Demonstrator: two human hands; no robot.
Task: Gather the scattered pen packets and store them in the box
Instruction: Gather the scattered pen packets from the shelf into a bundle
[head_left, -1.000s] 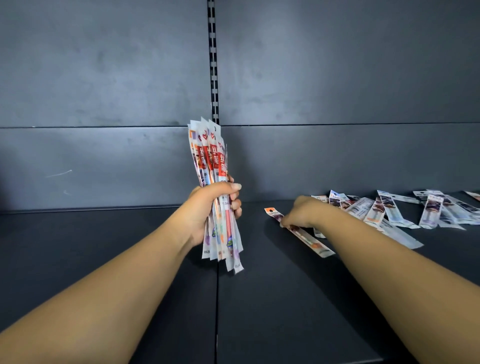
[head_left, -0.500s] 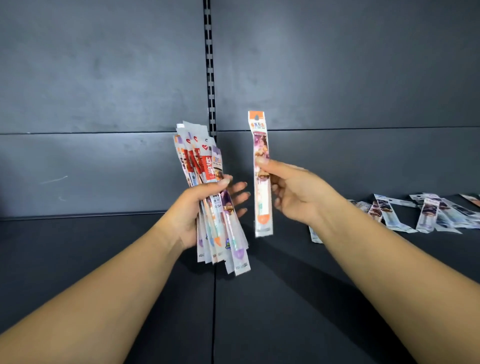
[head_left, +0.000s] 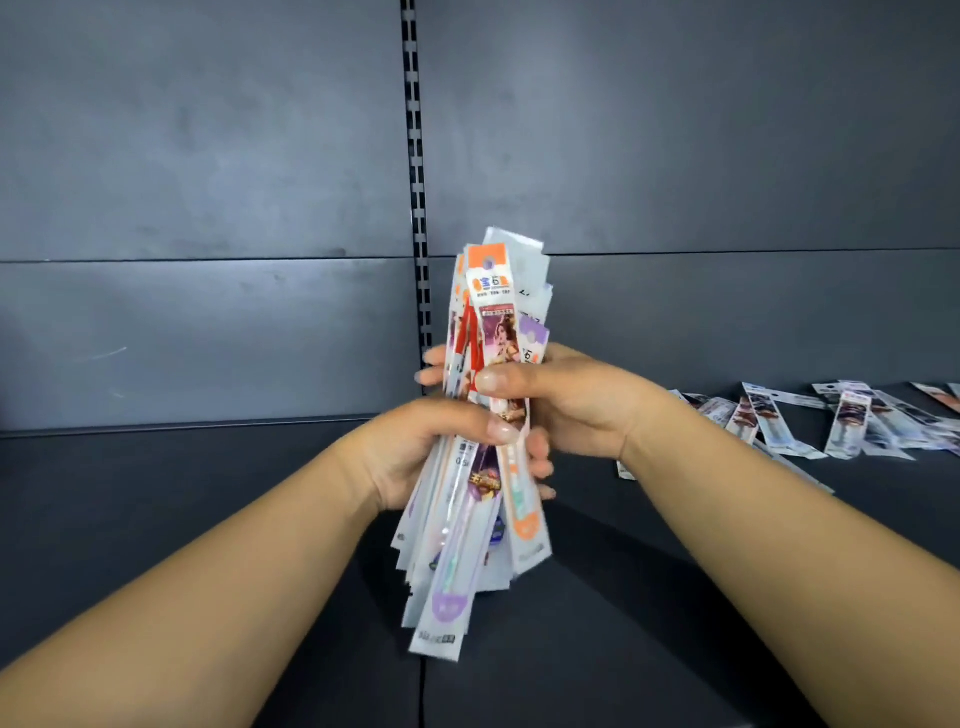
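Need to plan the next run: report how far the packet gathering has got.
Done: a thick bundle of packets is collected. In hand: the left hand and right hand both grip it, upright. Left: loose packets lie on the shelf at right. No box in view, so nothing is stored.

hands (head_left: 582, 410): bare | forearms: bare, no sleeves | fingernails: short, unpainted

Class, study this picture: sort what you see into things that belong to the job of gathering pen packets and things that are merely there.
Part of the job:
- bundle of pen packets, gripped by the left hand and the right hand
- loose pen packets lying on the shelf at the right

Merely there:
- dark shelf
- grey back panel
- slotted upright strip

The box is not in view.
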